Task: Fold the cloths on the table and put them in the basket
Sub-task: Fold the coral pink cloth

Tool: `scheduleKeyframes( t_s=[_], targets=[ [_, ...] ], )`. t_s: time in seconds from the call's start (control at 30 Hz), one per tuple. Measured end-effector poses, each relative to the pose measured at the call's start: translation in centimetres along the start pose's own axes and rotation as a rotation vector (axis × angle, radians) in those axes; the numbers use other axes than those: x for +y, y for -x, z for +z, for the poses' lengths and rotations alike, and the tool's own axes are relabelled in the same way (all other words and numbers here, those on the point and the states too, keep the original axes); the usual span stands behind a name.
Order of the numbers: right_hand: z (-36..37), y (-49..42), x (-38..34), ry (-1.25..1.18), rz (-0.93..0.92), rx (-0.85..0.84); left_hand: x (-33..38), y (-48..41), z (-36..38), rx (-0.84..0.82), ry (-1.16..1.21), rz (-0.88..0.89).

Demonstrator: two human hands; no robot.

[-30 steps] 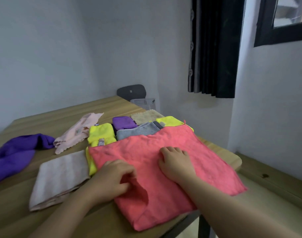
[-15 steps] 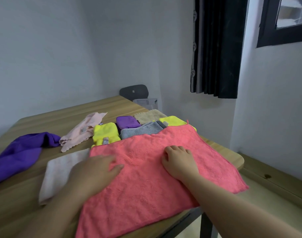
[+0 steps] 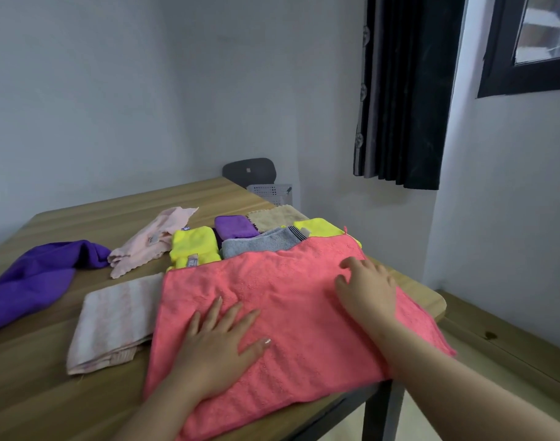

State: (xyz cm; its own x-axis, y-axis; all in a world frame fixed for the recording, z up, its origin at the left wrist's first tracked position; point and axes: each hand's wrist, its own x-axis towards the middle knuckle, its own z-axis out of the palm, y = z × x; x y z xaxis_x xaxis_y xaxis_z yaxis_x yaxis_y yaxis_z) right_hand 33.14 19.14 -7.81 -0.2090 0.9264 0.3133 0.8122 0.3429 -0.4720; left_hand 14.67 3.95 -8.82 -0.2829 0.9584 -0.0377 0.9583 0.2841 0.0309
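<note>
A large coral-pink cloth (image 3: 291, 291) lies spread flat on the near right part of the wooden table (image 3: 81, 218), its near edge hanging over the front. My left hand (image 3: 221, 345) presses on its near left part with fingers spread and straight. My right hand (image 3: 364, 288) rests flat on its right side. Behind it lie folded cloths: yellow (image 3: 192, 246), purple (image 3: 234, 226), grey (image 3: 259, 245), beige (image 3: 272, 216) and another yellow (image 3: 316, 226). A grey perforated basket (image 3: 270, 192) shows past the table's far edge.
A striped pale pink folded cloth (image 3: 113, 323) lies left of the coral one. A loose pink cloth (image 3: 151, 243) and a crumpled purple cloth (image 3: 39, 275) lie further left. A dark chair back (image 3: 250, 171) stands behind the basket; a wooden bench (image 3: 511, 345) runs on the right.
My left hand let go of the coral cloth's folded-up corner, spread it flat and now presses with straight fingers. My right hand slid a little to the right.
</note>
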Motion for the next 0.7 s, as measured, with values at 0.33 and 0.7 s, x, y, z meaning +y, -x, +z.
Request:
scheduleKeyframes(
  t_s=[0.33,0.7],
  targets=[
    [-1.3,-1.9,4.5,0.229,0.271,0.006,2.4,0.4,-1.7,0.110,0.073,0.062],
    [-1.8,-4.3,5.5,0.159,0.279,-0.132,5.8,-0.9,-0.2,-0.084,-0.012,0.221]
  ],
)
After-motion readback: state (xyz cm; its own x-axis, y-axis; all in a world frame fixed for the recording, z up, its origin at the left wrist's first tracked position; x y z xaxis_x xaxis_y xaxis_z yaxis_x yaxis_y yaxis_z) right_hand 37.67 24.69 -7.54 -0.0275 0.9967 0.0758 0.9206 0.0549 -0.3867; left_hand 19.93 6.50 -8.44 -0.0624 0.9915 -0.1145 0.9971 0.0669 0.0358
